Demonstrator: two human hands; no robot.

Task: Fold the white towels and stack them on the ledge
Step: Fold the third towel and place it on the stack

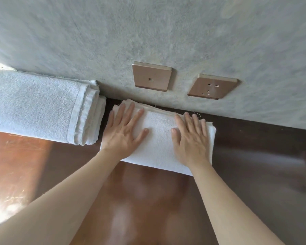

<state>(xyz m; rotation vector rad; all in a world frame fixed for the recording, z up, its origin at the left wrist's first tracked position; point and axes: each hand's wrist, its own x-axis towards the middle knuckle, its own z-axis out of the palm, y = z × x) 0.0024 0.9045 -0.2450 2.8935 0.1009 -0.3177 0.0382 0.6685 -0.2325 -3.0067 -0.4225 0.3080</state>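
A small folded white towel (159, 138) lies on the dark wooden ledge (254, 149) against the wall. My left hand (124, 131) rests flat on its left half, fingers spread. My right hand (191, 138) presses flat on its right half, fingers pointing at the wall. Neither hand grips the cloth. To the left, touching the wall, sits a bigger pile of folded white towels (39, 106), its hemmed ends facing the small towel with a narrow gap between them.
The grey textured wall (148, 32) rises right behind the ledge. Two bronze wall plates hang just above the small towel: a switch plate (151, 76) and a socket (212, 86). Glossy brown wood (131, 200) stretches toward me. Bright glare washes the left edge.
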